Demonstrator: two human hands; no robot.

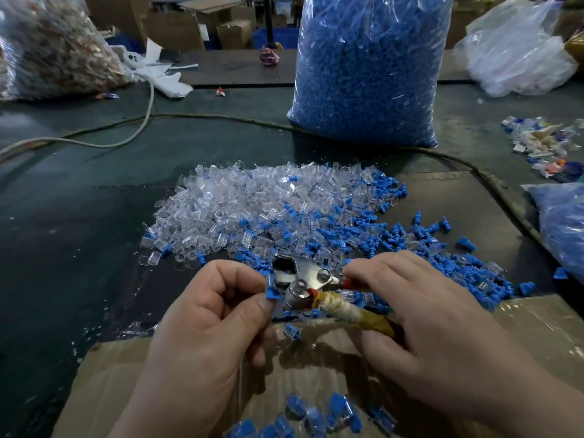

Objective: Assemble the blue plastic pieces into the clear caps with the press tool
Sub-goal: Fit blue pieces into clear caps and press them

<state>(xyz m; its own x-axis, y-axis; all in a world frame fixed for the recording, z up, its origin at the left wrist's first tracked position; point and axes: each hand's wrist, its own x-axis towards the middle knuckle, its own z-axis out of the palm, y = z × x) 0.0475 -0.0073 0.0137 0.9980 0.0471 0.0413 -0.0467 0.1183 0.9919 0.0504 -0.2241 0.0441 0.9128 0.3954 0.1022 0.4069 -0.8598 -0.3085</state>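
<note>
My left hand (208, 324) pinches a small blue plastic piece (272, 293) between thumb and fingers, right against the jaws of the metal press tool (301, 279). My right hand (436, 324) grips the tool's handles, one wrapped in yellowish tape (357, 314), one red. Whether a clear cap sits in the jaws I cannot tell. Behind the tool lies a heap of clear caps (240, 210), with loose blue pieces (410, 241) spread to its right.
A cardboard box (316, 374) below my hands holds several assembled blue-and-clear parts (316, 412). A tall clear bag of blue pieces (369, 67) stands behind the heap. Cables (148, 102) cross the dark table. More bags sit at the far left (47, 49) and right (518, 49).
</note>
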